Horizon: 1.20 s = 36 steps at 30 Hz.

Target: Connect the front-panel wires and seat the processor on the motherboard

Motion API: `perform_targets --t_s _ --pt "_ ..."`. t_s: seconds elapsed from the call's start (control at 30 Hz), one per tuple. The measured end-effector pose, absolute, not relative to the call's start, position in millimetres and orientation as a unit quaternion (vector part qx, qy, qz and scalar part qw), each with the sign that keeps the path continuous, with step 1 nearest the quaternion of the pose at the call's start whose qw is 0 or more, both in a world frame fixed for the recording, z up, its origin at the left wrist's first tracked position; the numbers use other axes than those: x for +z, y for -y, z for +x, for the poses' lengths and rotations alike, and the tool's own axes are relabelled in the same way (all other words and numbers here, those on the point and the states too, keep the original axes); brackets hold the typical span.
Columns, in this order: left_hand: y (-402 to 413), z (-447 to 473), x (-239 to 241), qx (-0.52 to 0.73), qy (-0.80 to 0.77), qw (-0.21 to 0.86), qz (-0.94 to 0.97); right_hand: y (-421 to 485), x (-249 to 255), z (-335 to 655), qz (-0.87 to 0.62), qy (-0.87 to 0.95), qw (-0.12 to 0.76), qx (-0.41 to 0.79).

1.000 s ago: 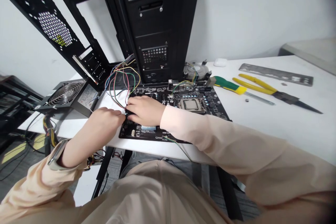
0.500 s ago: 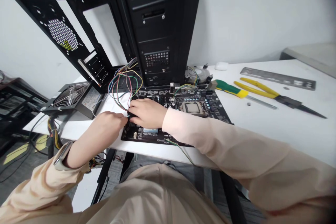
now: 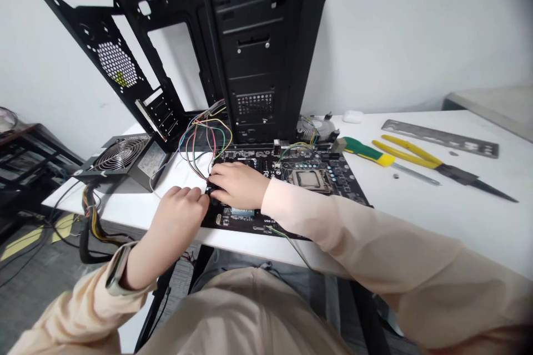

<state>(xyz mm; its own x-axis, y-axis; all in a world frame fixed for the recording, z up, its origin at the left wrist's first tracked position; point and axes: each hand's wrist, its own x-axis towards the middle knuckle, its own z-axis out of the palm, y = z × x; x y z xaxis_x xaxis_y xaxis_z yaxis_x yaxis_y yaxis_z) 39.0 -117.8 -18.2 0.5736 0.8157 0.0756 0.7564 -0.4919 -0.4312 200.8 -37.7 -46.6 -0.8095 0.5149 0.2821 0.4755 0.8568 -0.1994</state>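
Note:
A black motherboard [image 3: 328, 180] lies flat on the white table [image 3: 437, 205], its CPU socket [image 3: 310, 178] bare. Thin coloured wires [image 3: 204, 136] run from the upright black computer case [image 3: 254, 50] down to the board's left edge. My right hand [image 3: 237, 183] rests on that left edge, fingers curled together where the wires end. My left hand [image 3: 183, 208] sits just left of it at the board's corner, fingers bent and touching the right hand's fingertips. What the fingers pinch is hidden.
A power supply [image 3: 125, 161] with a fan grille sits at the table's left, cables hanging off the edge. A green-and-yellow screwdriver [image 3: 370, 151], yellow long-nose pliers [image 3: 433, 158], a metal I/O plate [image 3: 441, 134], a cooler fan [image 3: 314, 125] and a small white case [image 3: 352, 116] lie right of the case.
Both hands stayed together at the board's left edge; the left hand crept slightly right and curled more. The view tilted, so everything sits a little lower.

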Motion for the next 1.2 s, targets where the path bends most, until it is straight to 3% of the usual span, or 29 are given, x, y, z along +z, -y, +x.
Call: perform_targets --t_s 0.03,0.13,0.2,0.4,0.57,1.2 --pt "122.2 36.7 -25.2 0.032 0.461 0.222 -0.858 37.6 -46.5 201.2 -0.261 0.948 0.168 0.067" --pt "133.4 24.6 -49.5 -0.306 0.533 0.256 -0.746 37.0 -46.8 202.5 -0.253 0.948 0.171 0.087" --pt "136.5 15.9 -63.0 -0.485 0.625 0.196 -0.579 36.8 -47.3 203.0 -0.251 0.950 0.165 0.085" --pt "128.0 11.3 -68.0 -0.401 0.647 -0.032 -0.648 37.4 -47.1 203.0 -0.255 0.951 0.162 0.073" --pt "121.7 22.1 -59.1 -0.367 0.623 -0.140 -0.676 38.0 -46.1 203.0 -0.254 0.951 0.160 0.069" --pt "112.8 21.9 -63.4 -0.375 0.613 -0.170 -0.674 37.1 -47.1 202.9 -0.259 0.951 0.155 0.072"
